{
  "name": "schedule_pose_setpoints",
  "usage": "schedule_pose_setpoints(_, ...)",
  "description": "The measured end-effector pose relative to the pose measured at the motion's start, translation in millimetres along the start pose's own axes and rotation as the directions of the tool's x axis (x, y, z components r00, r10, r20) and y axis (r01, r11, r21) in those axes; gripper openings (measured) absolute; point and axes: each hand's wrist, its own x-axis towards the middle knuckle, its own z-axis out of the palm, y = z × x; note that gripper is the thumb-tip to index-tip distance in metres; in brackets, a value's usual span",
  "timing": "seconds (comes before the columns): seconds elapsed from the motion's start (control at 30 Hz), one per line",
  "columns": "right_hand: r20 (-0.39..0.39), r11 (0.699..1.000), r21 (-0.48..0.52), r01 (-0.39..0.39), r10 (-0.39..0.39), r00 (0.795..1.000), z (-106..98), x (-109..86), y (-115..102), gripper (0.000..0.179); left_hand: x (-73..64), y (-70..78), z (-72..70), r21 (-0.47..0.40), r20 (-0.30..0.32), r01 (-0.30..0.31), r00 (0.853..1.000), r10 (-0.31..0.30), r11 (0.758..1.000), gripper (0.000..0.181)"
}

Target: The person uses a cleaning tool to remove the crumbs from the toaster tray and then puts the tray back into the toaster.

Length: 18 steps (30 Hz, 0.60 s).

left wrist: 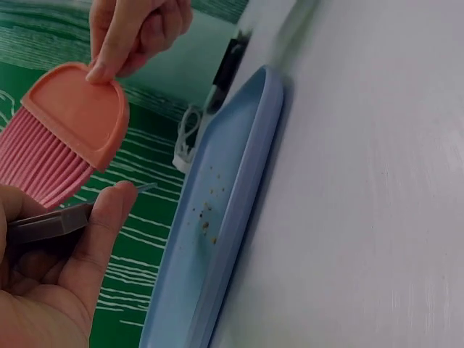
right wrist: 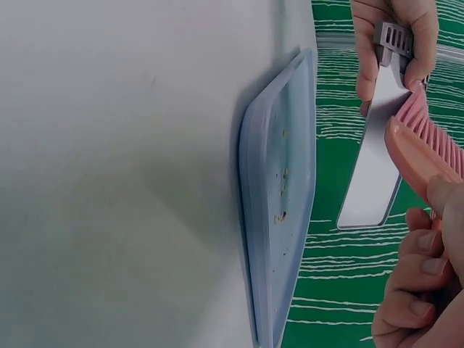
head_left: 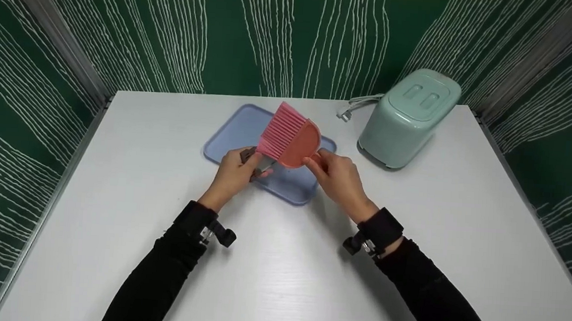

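Observation:
My left hand (head_left: 234, 171) grips the grey slotted end of a flat metal crumb tray (right wrist: 371, 170), whose long shiny plate shows in the right wrist view. In my right hand (head_left: 340, 177) is a small brush, held by its orange handle. The brush (head_left: 301, 145) has pink bristles, which overlap the crumb tray near the left thumb. Both things are above a blue tray (head_left: 291, 193) on the white table. Several brown crumbs (left wrist: 206, 217) lie scattered on the blue tray. From the head view, most of the crumb tray is hidden behind the brush.
A mint-green toaster (head_left: 402, 120) stands at the back right of the table (head_left: 131, 171), its white cord and plug (head_left: 346, 114) lying beside it. Green panels (head_left: 224, 37) with white streaks rise behind the table and along both sides.

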Motion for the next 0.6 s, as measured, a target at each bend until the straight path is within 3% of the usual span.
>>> schedule_pose_setpoints(0.1,-0.038,0.999,-0.03,-0.013,0.012,0.999,2.7,2.5,2.0,0.036,0.9,-1.1,0.0,-0.018,-0.007,-0.001,1.0,0.001,1.0,0.022)
schedule_pose_setpoints(0.27,-0.08,0.997,-0.064,-0.04,0.035,0.996,5.5,5.9,8.5,0.035,0.4,-3.3,-0.9,-0.018,-0.032,0.006,0.999,-0.007,1.0,0.032)
schedule_pose_setpoints(0.37,-0.109,0.993,-0.095,-0.07,0.059,0.992,4.5,8.0,12.5,0.037,-0.2,-2.3,-1.1,-0.026,-0.046,-0.002,0.999,0.0,1.0,0.026)
schedule_pose_setpoints(0.6,-0.162,0.976,-0.186,-0.111,0.081,0.983,1.6,10.3,24.5,0.038,-1.3,-0.9,-3.2,0.077,-0.051,-0.069,0.996,0.073,0.995,0.037)
